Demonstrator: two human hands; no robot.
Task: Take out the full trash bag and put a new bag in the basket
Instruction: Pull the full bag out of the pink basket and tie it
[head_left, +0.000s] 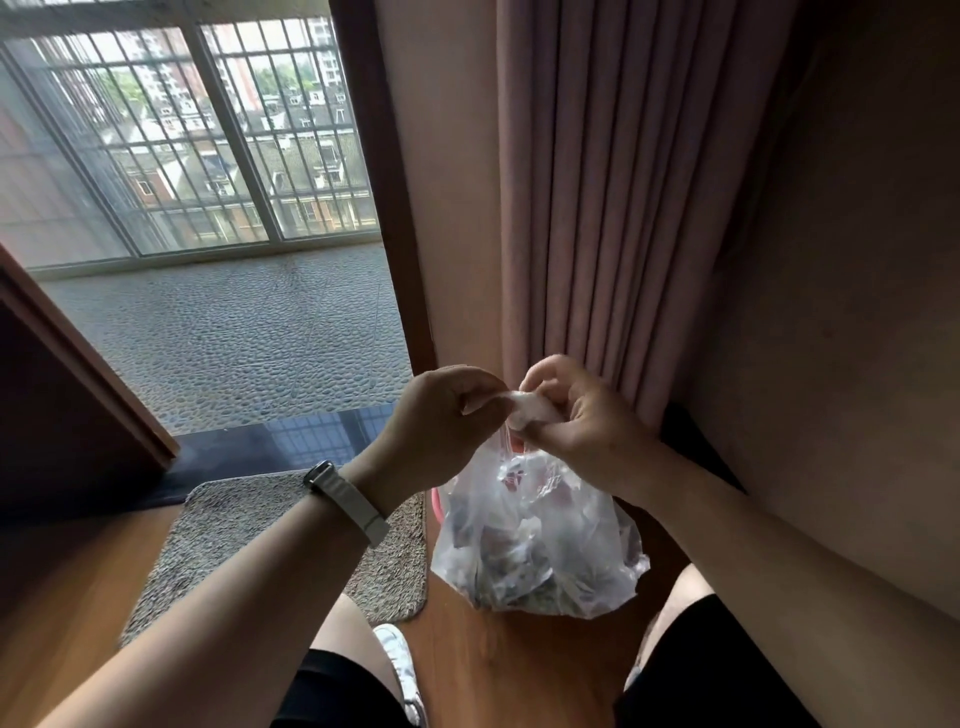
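Both hands — left (447, 415), right (576, 415) — pinch the bag's (535, 551) gathered neck. Cinch the knot tight; support the load.

- My left hand (441, 415) and right hand (576, 415) cover most of the gathered neck of the trash bag (535, 545); only a white twist shows between them, and whether it is knotted I cannot tell.
- The basket (435, 503) sits behind the bag (just a sliver of pink rim shows at the bag's left side).
- What fills the bag is a blur of crumpled scraps through the cloudy plastic.
- My white shoe (397, 662) is half hidden by my left leg.
- Both forearms and knees run off the bottom edge.
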